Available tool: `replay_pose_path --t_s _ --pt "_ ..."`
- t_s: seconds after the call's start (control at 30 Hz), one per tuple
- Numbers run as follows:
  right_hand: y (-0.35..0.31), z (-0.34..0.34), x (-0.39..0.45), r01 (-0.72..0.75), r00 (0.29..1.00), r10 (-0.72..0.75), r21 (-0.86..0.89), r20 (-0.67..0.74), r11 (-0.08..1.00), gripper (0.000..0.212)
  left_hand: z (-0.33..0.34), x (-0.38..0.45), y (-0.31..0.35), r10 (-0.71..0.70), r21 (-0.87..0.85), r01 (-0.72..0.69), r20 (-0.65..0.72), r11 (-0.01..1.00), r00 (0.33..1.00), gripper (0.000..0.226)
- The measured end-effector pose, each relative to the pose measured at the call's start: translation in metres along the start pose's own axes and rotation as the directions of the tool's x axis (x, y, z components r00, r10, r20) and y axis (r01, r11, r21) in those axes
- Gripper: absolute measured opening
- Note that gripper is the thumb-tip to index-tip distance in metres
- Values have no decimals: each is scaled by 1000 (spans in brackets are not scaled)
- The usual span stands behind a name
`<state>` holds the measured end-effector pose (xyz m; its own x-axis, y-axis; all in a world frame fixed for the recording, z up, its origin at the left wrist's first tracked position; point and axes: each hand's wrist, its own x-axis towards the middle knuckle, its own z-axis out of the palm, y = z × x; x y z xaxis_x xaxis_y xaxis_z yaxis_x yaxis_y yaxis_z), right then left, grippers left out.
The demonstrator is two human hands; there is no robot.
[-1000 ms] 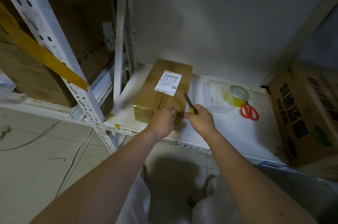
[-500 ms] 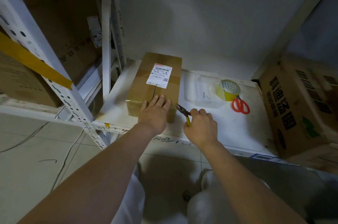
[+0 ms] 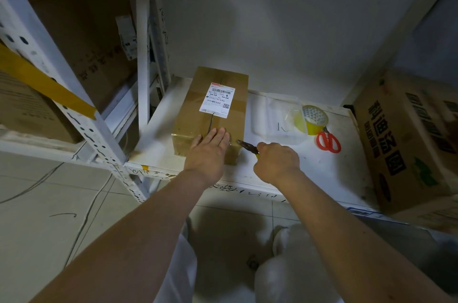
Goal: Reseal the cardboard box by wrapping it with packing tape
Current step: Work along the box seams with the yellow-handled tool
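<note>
A brown cardboard box (image 3: 195, 104) with a white shipping label (image 3: 217, 99) lies on a white shelf (image 3: 285, 166). A dark slit runs along its top seam below the label. My left hand (image 3: 209, 151) rests flat, fingers together, on the box's near end. To the right, my right hand (image 3: 276, 161) is closed around a small yellow-handled cutter (image 3: 247, 147), its dark tip pointing at the box's near right corner. A yellow tape roll (image 3: 313, 119) stands further right on the shelf, away from both hands.
Red-handled scissors (image 3: 327, 142) lie beside the tape roll, and a clear plastic sheet (image 3: 275, 114) lies between box and roll. A large printed carton (image 3: 406, 144) fills the right end. White rack posts (image 3: 142, 55) and stacked cartons (image 3: 81, 30) stand on the left. Tiled floor lies below.
My left hand has flattened onto the box's near end. My right hand lowered the cutter from upright over the box top to level beside its near right corner.
</note>
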<state>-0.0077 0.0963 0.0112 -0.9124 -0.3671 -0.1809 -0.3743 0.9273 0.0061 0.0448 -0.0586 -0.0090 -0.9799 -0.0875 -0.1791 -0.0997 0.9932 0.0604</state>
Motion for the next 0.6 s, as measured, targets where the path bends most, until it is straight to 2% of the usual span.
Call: replay_pose_path --t_s 0.2,0.37,0.5,0.6 --pt "-2 3 -5 -2 999 3 19 -32 1000 28 4 -2 0 11 6 -11 -38 1000 999 75" --pt "-10 19 -10 -90 996 92 223 0 971 23 5 -2 1 3 5 -3 -43 1000 999 78" --pt "-12 24 -10 -96 992 111 208 -66 973 21 5 -2 1 3 7 -2 -52 1000 999 78" --pt "-15 29 -11 -134 991 134 343 23 930 8 5 -2 1 5 11 -4 -49 1000 999 79"
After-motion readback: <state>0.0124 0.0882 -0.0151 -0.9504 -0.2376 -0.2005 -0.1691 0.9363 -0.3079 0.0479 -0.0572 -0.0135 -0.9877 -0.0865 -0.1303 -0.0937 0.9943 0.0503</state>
